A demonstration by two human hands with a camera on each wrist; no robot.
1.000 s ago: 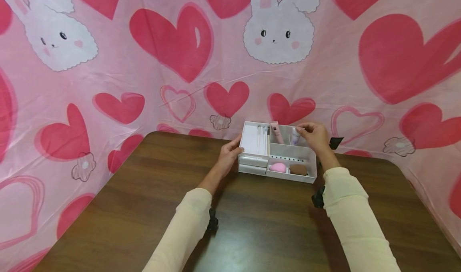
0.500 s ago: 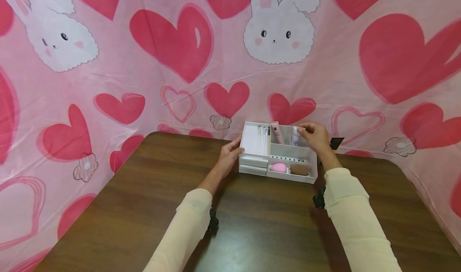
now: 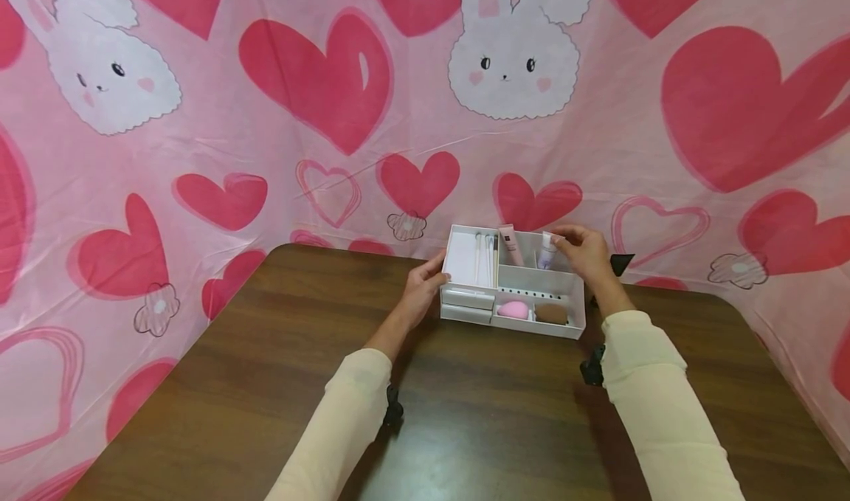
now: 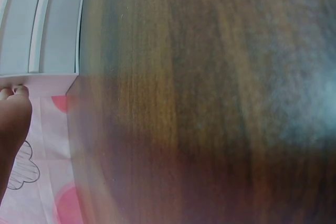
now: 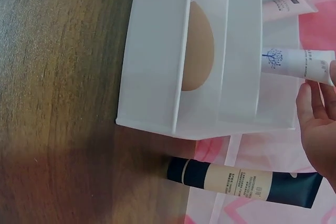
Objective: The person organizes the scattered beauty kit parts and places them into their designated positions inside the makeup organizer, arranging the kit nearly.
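A white desktop organizer (image 3: 538,326) stands at the far side of the wooden table. My left hand (image 3: 423,283) holds its left side, one fingertip at the rim; in the left wrist view fingertips (image 4: 20,91) touch the side wall. My right hand (image 3: 584,254) pinches the top end of a white squeeze tube (image 5: 294,62) with a blue tree print. The tube's lower part is inside the back right compartment, behind the divider. Beside it leans a pink squeeze tube (image 3: 510,246). A pink makeup sponge (image 3: 513,309) and a brown makeup sponge (image 3: 550,313) lie in the front compartment.
Several thin brushes (image 3: 485,259) stand in the organizer's left part, above two small drawers (image 3: 467,305). A dark foundation tube (image 5: 244,184) stands on the table (image 3: 505,427) just right of the organizer. A pink heart-print cloth (image 3: 412,80) hangs behind the table.
The white tube has shifted very slightly right and more of it shows beside my right fingers. My right hand and forearm have moved a little right. The left hand stays put.
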